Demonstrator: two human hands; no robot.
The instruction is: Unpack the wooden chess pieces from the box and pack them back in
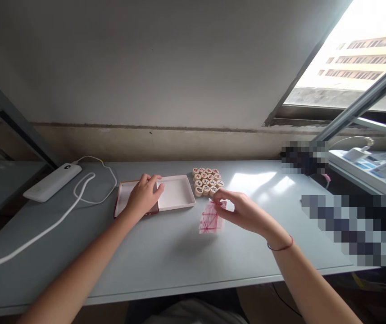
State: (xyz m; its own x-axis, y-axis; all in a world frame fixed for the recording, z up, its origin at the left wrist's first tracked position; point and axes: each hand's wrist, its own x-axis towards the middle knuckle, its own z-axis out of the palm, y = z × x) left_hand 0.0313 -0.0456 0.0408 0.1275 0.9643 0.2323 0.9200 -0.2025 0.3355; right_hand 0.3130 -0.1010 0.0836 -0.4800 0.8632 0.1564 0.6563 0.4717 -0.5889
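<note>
Sheet [209, 221] with red lines is pinched at its top edge by right hand [247, 212], thumb and fingertips brought together on it, just in front of wooden discs [205, 182] on table [138, 265]. Left hand [143, 194] is held over the 2 side-by-side halves of the box [175, 194], thumb and fingers loosely spread, nothing seen gripped; contact with box can't be told. Sheet is judged light, limp, easily creased or torn: best taken by 2 corners, not tugged. Box looks like stiff card, best held by side walls
</note>
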